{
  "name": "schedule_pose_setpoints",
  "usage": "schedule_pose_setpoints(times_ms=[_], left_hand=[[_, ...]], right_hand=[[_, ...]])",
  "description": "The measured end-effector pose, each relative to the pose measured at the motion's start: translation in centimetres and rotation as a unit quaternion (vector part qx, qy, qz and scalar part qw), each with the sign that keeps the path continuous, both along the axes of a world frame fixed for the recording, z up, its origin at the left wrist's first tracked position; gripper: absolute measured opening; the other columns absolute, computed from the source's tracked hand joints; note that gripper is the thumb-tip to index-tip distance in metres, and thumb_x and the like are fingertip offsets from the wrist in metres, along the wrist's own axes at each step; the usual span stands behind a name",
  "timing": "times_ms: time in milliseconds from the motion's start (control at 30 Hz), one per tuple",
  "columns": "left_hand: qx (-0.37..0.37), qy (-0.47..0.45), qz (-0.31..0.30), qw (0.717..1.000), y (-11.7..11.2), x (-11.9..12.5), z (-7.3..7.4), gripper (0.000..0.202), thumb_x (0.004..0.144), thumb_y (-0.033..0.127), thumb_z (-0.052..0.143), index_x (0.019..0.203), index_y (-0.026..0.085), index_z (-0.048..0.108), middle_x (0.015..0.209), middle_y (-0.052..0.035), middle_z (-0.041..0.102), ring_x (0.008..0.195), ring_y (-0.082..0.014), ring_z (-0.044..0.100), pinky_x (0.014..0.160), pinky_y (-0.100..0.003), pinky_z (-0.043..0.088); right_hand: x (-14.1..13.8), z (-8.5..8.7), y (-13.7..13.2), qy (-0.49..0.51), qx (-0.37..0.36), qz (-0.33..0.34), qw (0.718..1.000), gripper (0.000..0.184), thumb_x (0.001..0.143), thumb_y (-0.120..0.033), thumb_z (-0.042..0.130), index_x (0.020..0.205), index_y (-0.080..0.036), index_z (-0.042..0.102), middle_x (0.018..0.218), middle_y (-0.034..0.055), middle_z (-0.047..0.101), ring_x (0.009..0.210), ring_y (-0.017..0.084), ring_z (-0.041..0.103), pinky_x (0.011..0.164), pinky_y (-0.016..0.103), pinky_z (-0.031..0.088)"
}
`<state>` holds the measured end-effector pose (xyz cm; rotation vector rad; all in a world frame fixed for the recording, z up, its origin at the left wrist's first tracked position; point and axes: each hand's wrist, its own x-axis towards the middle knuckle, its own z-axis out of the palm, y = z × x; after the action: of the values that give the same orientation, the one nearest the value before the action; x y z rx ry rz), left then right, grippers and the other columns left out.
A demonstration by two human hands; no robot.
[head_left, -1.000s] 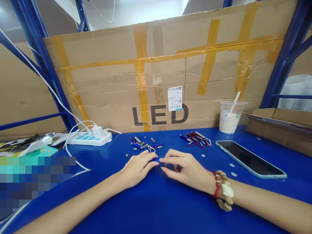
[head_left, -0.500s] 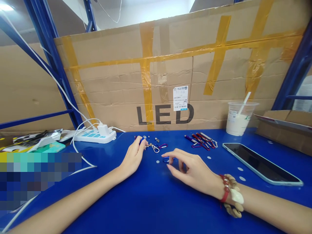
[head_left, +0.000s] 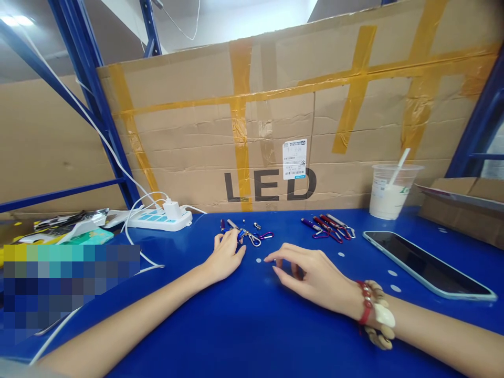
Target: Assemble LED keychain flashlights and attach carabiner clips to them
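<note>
My left hand [head_left: 225, 257] lies over the blue tabletop with fingers stretched and thumb apart. Its fingertips are at a small blue piece [head_left: 240, 234] within a loose group of small parts. Beside it are a silver clip hook [head_left: 255, 241], a purple carabiner [head_left: 267, 235] and a small silver metal piece [head_left: 257, 226]. A dark purple-blue tube [head_left: 222, 224] and a silver tube [head_left: 231, 223] stick out beyond the fingers. My right hand [head_left: 305, 270] hovers low, fingers curved and thumb apart from the index finger. A tiny bright spot shows by its fingertips; what it is, I cannot make out.
Several pen-like tubes with carabiners [head_left: 328, 227] lie in a row. A phone [head_left: 427, 264], a plastic cup with a straw [head_left: 394, 191] and an open carton [head_left: 464, 205] are at the right. A power strip [head_left: 159, 219] with white cables is at the left. Cardboard [head_left: 189, 152] backs the table.
My left hand has spread its fingers and shifted slightly right, away from the tubes it covered. The blue carabiner near my right fingertips is now out of sight. The view has shifted slightly.
</note>
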<state>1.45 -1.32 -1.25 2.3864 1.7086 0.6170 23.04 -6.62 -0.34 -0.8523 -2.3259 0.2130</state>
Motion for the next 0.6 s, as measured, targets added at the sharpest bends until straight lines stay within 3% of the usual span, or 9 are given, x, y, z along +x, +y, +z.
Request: schedule_pose_setpoints(times_ms=[300,600], left_hand=[[0.068,-0.055,-0.049,0.995,0.2,-0.2,0.0,0.012,0.079,0.016,0.048,0.086,0.020,0.040,0.095,-0.0022,0.064,0.094,-0.0201,0.054,0.093,-0.042,0.028],[0.070,-0.068,-0.058,0.994,-0.7,0.1,0.8,0.021,0.076,0.017,0.059,0.079,0.020,0.038,0.087,0.0002,0.066,0.091,-0.0210,0.053,0.087,-0.039,0.029]], right_hand=[[0.0,0.0,0.0,-0.013,0.002,-0.001,1.000,0.023,0.086,-0.026,0.045,0.105,-0.026,0.058,0.087,-0.0021,0.060,0.048,0.005,0.046,0.053,0.018,0.040],[0.0,0.1,-0.1,-0.018,0.007,-0.007,1.000,0.023,0.086,-0.026,0.045,0.104,-0.025,0.059,0.087,-0.0009,0.061,0.048,0.005,0.047,0.051,0.018,0.040]])
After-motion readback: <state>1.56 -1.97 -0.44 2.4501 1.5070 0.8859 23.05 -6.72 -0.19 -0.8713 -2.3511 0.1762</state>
